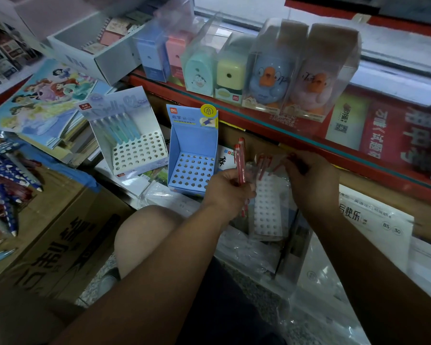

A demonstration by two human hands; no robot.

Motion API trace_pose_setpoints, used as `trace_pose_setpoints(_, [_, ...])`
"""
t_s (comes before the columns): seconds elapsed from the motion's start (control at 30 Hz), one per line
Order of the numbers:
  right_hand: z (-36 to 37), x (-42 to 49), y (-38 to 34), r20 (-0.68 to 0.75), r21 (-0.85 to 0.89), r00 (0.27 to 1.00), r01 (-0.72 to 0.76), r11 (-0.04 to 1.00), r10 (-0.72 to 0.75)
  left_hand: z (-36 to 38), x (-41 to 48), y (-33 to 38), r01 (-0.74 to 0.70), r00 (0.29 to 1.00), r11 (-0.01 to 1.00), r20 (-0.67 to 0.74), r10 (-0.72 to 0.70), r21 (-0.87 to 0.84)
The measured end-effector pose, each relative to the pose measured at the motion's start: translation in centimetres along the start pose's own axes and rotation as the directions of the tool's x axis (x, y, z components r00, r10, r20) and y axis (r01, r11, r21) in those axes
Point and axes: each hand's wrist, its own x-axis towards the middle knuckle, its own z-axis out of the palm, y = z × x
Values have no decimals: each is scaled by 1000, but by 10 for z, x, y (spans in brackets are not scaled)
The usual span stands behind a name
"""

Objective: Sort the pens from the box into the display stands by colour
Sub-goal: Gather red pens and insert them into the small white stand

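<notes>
With the left hand [230, 186] grip clenched on the spare red pens [240, 165], the right hand [309, 179], pinching a single red pen [293, 158], should lower it vertically into a free hole of the white display stand [269, 207].

Your left hand [224, 188] and right hand [309, 180] both end bare forearms [174, 250]; below left hand: bare knee [142, 235], dark garment [222, 302] over lap, pale shoe [108, 280] beside knee.

Blue stand [194, 138] reads "deli"; white packet [373, 221] "85", "30".
</notes>
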Motion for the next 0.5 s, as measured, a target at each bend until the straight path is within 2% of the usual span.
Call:
trace_pose_setpoints(0.37, [17,7,-6,67,-186,998,9,982,4,0,4,-1,13,999,1000,29,-14,2])
trace_pose_setpoints(0.5, [19,13,-14,132,-323,991,50,945,-8,0,4,0,26,999,1000,40,-26,3])
